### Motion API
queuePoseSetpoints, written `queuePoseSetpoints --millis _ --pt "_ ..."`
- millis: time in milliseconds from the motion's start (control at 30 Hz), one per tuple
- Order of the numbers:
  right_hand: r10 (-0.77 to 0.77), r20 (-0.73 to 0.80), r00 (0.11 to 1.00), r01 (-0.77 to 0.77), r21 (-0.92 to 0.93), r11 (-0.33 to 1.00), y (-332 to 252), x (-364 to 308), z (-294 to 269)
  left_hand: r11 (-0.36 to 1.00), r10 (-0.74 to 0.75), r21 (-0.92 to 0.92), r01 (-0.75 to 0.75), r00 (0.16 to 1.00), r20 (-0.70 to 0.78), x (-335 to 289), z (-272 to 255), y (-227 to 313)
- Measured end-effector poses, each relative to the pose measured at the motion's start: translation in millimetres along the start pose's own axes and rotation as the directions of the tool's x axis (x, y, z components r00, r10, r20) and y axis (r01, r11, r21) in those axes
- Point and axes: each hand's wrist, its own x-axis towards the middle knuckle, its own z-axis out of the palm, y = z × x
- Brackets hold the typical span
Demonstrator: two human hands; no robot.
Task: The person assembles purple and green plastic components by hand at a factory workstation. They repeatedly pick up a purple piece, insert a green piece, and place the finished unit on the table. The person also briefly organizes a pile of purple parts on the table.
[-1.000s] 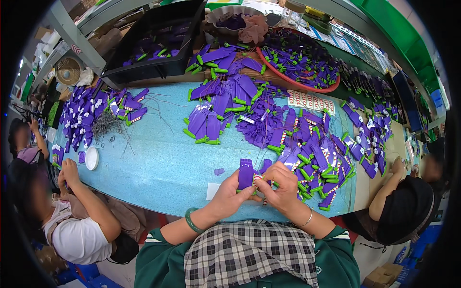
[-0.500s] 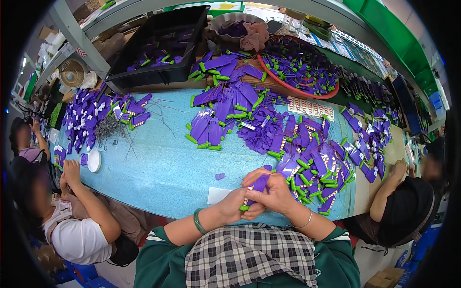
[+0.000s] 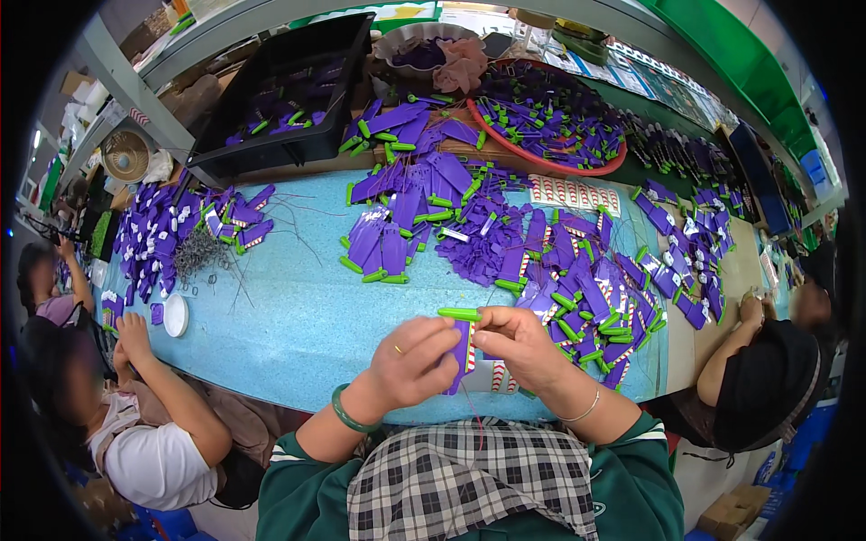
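Observation:
A flat purple piece (image 3: pixel 464 353) with a bright green bar across its top edge is held upright between my two hands, over the near edge of the table. A red-and-white striped strip runs down its right side, and a thin reddish thread hangs below it. My left hand (image 3: pixel 417 359) is closed on the piece's left side, covering part of it. At its upper right, my right hand (image 3: pixel 521 344) pinches the edge near the striped strip. Beneath my right hand lies a sheet of red-and-white stickers (image 3: pixel 501 377), partly hidden.
Heaps of purple-and-green pieces (image 3: pixel 586 293) cover the blue table (image 3: pixel 307 334). Behind stand a black tray (image 3: pixel 271 158) and a red basket (image 3: pixel 550 164) of similar pieces. A white dish (image 3: pixel 176 316) and tangled wire (image 3: pixel 200 252) lie left. Co-workers sit on both sides.
The purple piece has been turned so its green bar is now uppermost. My hands have moved from wrapping it together to holding its two sides. Red-and-white stickers now show under my right hand.

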Motion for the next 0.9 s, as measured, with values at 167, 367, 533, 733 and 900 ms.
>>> queuePoseSetpoints --millis 167,367,533,733,900 --pt "0.033 -0.042 0.999 -0.033 -0.005 0.999 0.6 3.7 4.6 0.991 0.116 -0.063 -0.116 0.993 -0.009 -5.6 4.8 4.4" --pt "0.193 0.012 0.981 -0.192 -0.013 0.981 7.9 3.5 0.0 0.982 0.184 -0.049 -0.185 0.983 -0.013 -5.4 3.6 8.3" --pt "0.301 0.070 0.951 -0.303 0.023 0.953 8.8 -15.0 4.9 0.990 0.121 -0.071 -0.120 0.993 0.010 -5.3 2.2 10.3" --pt "0.114 0.151 0.982 -0.079 -0.222 0.972 7.5 -32.4 -23.8 0.974 -0.129 -0.188 0.125 0.992 -0.010 -16.4 15.2 7.6" --pt "-0.588 0.072 0.806 0.391 -0.810 0.437 5.2 -13.0 -18.0 0.652 -0.557 -0.459 0.604 0.792 0.250 -2.0 27.8 11.0"
